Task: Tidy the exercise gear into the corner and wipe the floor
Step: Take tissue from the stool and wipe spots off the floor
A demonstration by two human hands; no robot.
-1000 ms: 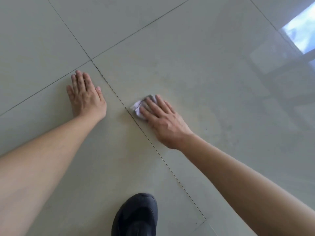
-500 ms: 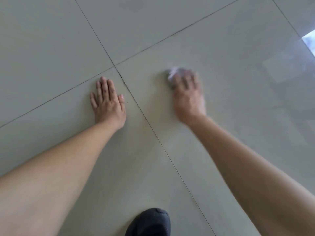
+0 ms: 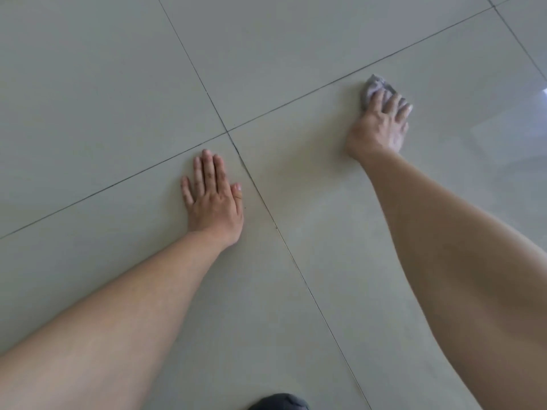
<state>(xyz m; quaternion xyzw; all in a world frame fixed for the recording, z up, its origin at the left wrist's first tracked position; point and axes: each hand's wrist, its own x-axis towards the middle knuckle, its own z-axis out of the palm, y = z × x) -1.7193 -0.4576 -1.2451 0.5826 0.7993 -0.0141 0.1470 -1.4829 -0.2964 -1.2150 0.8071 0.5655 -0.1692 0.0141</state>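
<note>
Wiping has carried the right hand point(image 3: 379, 122) away from the tile seam toward the floor's point(image 3: 88, 84) far right, fingers spread and pressing a crumpled grey cloth point(image 3: 373, 87) flat. Left hand point(image 3: 213, 199) stays planted, palm flat and fingers together, beside the grout cross; no exercise gear shows, so I judge floor cleaning is well underway.

**Bare arms, one dark shoe**

My arms carry no clothing at all — no sleeve shows on either forearm as far as they reach the edge of view. My left hand point(image 3: 214, 202) has no ring, watch or band; its nails are short and plain. My right hand point(image 3: 380, 125) is equally unadorned at wrist and fingers. I wear a dark shoe point(image 3: 279, 402) — only its rounded toe shows.
</note>
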